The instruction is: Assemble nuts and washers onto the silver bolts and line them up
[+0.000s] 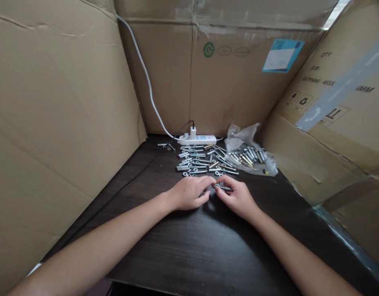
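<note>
My right hand (238, 198) pinches a silvery metal bolt (225, 188) between thumb and fingers, low over the dark table. The bolt lies roughly level, with a nut or washer (217, 185) at its left end; my fingers hide part of it. My left hand (193, 192) is close by on the left. Its fingertips reach the bolt's left end, while its thumb stays apart below. Just beyond both hands lie rows of loose bolts (198, 172), metal sleeves (183, 168), and washers and nuts (185, 174).
A clear plastic bag (271, 166) with more bolts lies behind on the right. A white power strip (203, 140) with a plugged-in charger (193, 132) stands at the back. A black cable (127, 181) crosses the table (189, 250) on the left. Cardboard walls (232, 90) enclose three sides.
</note>
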Available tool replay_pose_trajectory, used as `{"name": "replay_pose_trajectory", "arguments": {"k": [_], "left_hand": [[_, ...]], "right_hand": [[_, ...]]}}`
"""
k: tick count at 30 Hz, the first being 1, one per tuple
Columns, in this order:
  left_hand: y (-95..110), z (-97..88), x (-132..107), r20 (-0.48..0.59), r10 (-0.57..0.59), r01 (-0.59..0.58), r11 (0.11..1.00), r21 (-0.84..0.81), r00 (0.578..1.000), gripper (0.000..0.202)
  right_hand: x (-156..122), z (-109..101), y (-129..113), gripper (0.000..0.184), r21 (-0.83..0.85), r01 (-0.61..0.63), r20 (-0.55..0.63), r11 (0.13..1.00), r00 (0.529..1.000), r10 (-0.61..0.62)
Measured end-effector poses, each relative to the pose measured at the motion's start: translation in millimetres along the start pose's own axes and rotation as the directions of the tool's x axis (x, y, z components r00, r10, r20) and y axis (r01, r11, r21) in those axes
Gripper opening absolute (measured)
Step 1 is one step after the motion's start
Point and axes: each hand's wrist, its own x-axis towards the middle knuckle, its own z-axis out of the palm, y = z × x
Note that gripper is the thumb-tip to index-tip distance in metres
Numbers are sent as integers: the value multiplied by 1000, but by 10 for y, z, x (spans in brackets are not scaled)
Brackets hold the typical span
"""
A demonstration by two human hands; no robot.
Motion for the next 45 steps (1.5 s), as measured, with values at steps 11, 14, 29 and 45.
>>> {"name": "replay_pose_trajectory", "arguments": {"k": [11, 14, 29, 45], "left_hand": [[1, -11, 9, 52, -17, 14, 998, 56, 999, 29], [-15, -6, 16, 79, -17, 11, 997, 78, 997, 24], [17, -18, 1, 0, -4, 4, 1000, -6, 1000, 24], [-17, -4, 20, 51, -34, 34, 999, -6, 998, 19]], "right_hand": [[-6, 9, 6, 14, -21, 19, 36, 1000, 999, -19], [-12, 19, -6, 13, -19, 26, 43, 999, 999, -25], [7, -7, -1, 12, -26, 15, 0, 1000, 1000, -15], [-15, -2, -34, 10, -6, 38, 27, 999, 999, -38]]}}
